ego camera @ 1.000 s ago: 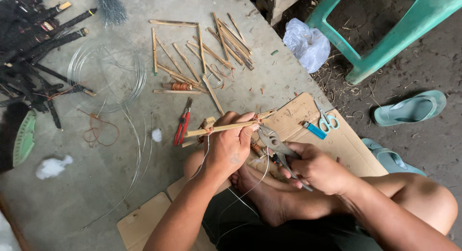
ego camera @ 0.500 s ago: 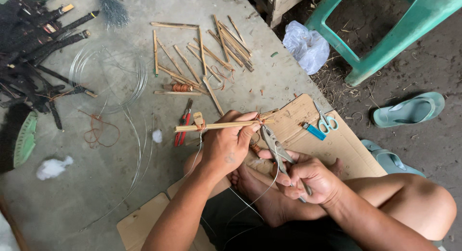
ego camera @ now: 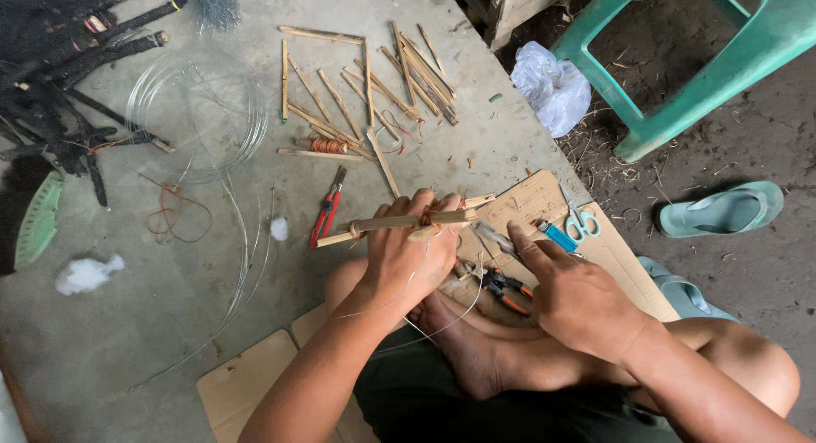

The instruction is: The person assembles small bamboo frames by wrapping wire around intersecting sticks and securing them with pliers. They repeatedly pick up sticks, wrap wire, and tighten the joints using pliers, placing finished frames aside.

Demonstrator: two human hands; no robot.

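My left hand [ego camera: 406, 258] is shut around a bundle of bamboo sticks [ego camera: 374, 225] tied with brown thread, held level above my crossed legs. A thin clear wire [ego camera: 459, 311] trails from the bundle down over my bare foot. My right hand [ego camera: 580, 300] lies palm down with spread fingers on the cardboard sheet [ego camera: 544, 198], its index finger pointing at a small metal piece [ego camera: 493, 237]. Pliers with orange and black handles [ego camera: 503, 287] rest on the cardboard beside my thumb, partly hidden under the hand.
On the concrete lie red-handled cutters [ego camera: 327, 207], a coil of clear wire [ego camera: 200, 116] and loose bamboo sticks [ego camera: 365, 86]. A blue lighter [ego camera: 558, 236] and scissors [ego camera: 584, 223] sit on the cardboard. A green plastic stool [ego camera: 705, 60], plastic bag [ego camera: 552, 88] and sandal [ego camera: 722, 209] are right.
My right hand, which gripped the pliers at the bundle, has lowered them onto the cardboard and spread its fingers. My left hand still holds the bamboo bundle in nearly the same place.
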